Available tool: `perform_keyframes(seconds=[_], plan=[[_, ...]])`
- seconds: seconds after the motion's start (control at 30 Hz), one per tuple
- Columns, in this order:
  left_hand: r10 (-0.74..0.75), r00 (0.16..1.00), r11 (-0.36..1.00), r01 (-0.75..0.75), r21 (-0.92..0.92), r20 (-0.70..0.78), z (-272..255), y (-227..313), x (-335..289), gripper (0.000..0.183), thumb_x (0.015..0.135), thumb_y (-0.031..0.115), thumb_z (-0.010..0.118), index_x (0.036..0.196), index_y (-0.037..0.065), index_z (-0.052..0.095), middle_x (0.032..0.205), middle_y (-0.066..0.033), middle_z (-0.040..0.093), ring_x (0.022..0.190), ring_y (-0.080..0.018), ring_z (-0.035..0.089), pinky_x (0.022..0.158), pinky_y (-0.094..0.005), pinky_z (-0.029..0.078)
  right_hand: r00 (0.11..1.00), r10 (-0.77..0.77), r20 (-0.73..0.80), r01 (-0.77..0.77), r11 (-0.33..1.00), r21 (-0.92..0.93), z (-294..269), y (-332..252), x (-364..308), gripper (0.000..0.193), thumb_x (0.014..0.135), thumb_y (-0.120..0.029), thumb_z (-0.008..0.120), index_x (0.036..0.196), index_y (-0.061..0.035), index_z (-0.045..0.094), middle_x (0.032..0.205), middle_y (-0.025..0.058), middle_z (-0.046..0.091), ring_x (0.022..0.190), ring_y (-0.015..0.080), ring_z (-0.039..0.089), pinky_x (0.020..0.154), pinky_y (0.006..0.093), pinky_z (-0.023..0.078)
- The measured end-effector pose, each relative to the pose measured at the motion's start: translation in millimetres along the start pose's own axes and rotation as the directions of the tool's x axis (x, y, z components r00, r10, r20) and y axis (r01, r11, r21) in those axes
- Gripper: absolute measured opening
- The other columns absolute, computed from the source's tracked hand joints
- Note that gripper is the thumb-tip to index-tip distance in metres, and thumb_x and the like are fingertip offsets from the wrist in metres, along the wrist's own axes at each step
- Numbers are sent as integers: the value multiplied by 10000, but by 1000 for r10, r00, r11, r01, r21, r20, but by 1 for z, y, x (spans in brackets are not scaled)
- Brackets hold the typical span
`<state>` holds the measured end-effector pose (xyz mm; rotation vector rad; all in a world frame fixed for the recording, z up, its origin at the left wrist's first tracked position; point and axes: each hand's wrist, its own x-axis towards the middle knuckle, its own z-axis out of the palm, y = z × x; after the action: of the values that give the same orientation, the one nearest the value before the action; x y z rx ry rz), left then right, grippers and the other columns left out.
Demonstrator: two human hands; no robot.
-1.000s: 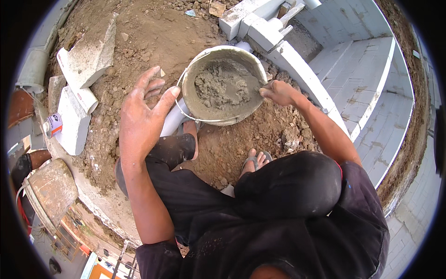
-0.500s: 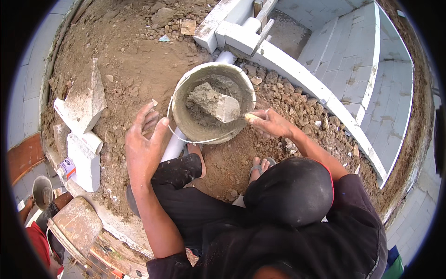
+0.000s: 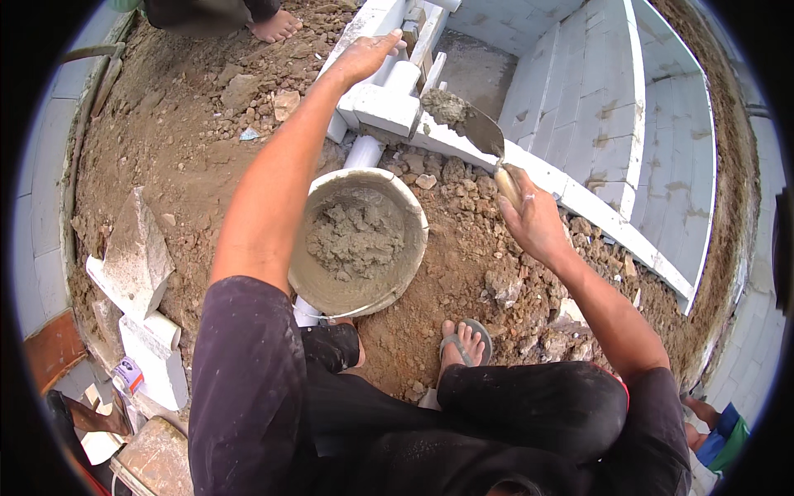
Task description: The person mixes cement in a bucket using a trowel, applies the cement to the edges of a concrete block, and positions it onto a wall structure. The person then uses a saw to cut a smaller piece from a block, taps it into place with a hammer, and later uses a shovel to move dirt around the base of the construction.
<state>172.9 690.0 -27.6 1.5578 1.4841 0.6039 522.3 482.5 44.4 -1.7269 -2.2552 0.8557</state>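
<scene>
My right hand [image 3: 536,219] is closed round the handle of a trowel [image 3: 486,132], whose blade hangs above the low white block wall [image 3: 542,165]. A lump of wet mortar [image 3: 447,107] sits on the blade's tip. My left hand [image 3: 374,56] is stretched far forward with its fingers extended, at the wall's corner next to upright timber pieces and a white pipe stub [image 3: 403,77]; nothing shows in it. Below my left forearm stands a bucket [image 3: 418,260] holding grey mortar [image 3: 356,236], its wire handle lowered to the near side.
White blocks [image 3: 157,355] and a broken slab [image 3: 136,256] lie at left, with a small can [image 3: 127,374] beside them. A white pipe [image 3: 364,152] runs under the bucket. Rubble borders the wall. Another person's bare foot [image 3: 275,26] is at the top; other people appear at lower left and right.
The trowel with mortar has risen out of the bucket to above the wall. My left hand has swung from beside the bucket to the wall's corner. Another person's foot has come into view.
</scene>
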Motion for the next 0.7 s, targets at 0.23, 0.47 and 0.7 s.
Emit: perform_keyframes(seconds=[0.23, 0.47, 0.7], plan=[[-125, 940, 954, 26, 298, 319, 110, -72, 90, 865, 963, 792, 273, 1257, 128, 743, 1253, -204, 692, 1277, -340, 574, 1136, -437, 382, 982, -86, -170, 37, 961, -273, 41, 5, 40, 497, 915, -138, 646, 1353, 21, 470, 991, 293, 686, 905, 464, 691, 836, 523, 555], [-234, 804, 949, 69, 307, 546, 139, -97, 124, 1113, 898, 881, 182, 1230, -37, 715, 1227, -174, 713, 1214, -291, 620, 1146, -427, 369, 789, 595, -154, -585, 804, 107, 120, -13, 3, 492, 928, -193, 683, 1260, 82, 447, 883, 341, 681, 818, 467, 702, 739, 530, 547], [-285, 776, 925, 68, 374, 563, 140, -95, 126, 1076, 884, 891, 152, 1287, 62, 706, 1339, -189, 664, 1362, -306, 515, 1201, -487, 257, 764, 633, -129, -587, 764, 268, 148, -17, 22, 589, 973, -293, 623, 1415, 31, 408, 900, 351, 689, 862, 478, 712, 767, 544, 555]])
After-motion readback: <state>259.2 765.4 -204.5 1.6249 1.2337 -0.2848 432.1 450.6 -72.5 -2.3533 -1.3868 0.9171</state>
